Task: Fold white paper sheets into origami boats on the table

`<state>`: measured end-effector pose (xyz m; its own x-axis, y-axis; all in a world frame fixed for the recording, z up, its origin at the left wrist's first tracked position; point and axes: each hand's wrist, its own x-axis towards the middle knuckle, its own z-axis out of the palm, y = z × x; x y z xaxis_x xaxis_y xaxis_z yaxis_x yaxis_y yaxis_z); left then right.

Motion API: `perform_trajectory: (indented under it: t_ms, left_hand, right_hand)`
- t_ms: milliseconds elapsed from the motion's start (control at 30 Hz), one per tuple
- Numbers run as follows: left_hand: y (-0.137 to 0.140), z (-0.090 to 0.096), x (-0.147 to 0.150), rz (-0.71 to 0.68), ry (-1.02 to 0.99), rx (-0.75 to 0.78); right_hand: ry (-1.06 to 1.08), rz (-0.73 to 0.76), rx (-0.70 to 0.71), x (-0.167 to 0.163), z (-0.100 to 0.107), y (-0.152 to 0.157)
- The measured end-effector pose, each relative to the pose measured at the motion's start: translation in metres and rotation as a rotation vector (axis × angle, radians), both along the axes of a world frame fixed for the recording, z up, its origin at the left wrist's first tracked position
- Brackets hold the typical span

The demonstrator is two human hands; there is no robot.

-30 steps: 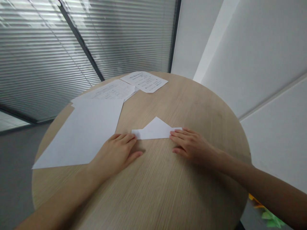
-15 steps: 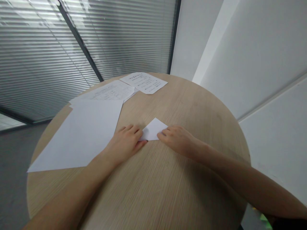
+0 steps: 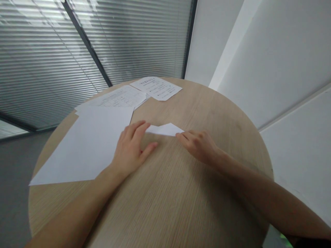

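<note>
White folded paper [image 3: 166, 130], probably light, easily creased and best held by its ends, is spanning the wooden table's [image 3: 165, 196] middle between a pinching right hand [image 3: 198, 144] and a left hand [image 3: 128, 146] spreading open.

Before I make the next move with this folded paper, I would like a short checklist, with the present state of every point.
1. Right hand at the folded paper: ok, its fingers are at the right end.
2. Left hand pressing the paper: cannot tell; the fingertips overlap its left end, but firm contact does not show.
3. Left thumb on the paper: not ok, it is spread away, on the near side.
4. Printed sheets away from the paper: ok, they lie apart, farther back.
5. Creases sharp: cannot tell, too small to see.
</note>
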<state>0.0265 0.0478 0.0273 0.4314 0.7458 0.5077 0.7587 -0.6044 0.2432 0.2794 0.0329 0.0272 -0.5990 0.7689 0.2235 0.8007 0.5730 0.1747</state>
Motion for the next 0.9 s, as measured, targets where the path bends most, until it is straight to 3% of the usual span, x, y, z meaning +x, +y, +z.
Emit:
perform_trajectory:
  t_ms: [67, 133, 267, 333, 433, 600, 767, 900]
  left_hand:
    - [-0.004, -0.001, 0.005, 0.092, -0.218, 0.048]
    - [-0.009, -0.007, 0.014, 0.111, -0.435, -0.02]
    - [-0.019, -0.026, 0.041, -0.026, -0.727, -0.544]
    - [-0.021, -0.031, 0.053, -0.118, -0.827, -0.702]
    - [-0.022, -0.029, 0.062, -0.171, -0.989, -0.705]
    - [-0.02, -0.018, 0.057, -0.049, -1.011, -0.64]
    - [-0.019, -0.019, 0.053, 0.033, -0.971, -0.648]
    - [-0.02, -0.02, 0.052, 0.057, -0.854, -0.58]
  right_hand:
    - [0.152, -0.07, 0.075, 0.003, 0.002, 0.0]
    - [0.312, -0.105, 0.129, 0.002, 0.003, -0.003]
    - [0.598, -0.086, 0.135, -0.012, 0.002, -0.014]
    - [0.753, -0.067, 0.074, -0.022, 0.001, -0.021]
    - [1.015, -0.037, -0.079, -0.036, 0.0, -0.027]
    - [1.38, 0.044, -0.444, -0.044, -0.004, -0.026]
    - [1.582, 0.087, -0.754, -0.043, -0.009, -0.02]
    - [1.635, 0.105, -0.85, -0.043, -0.011, -0.014]
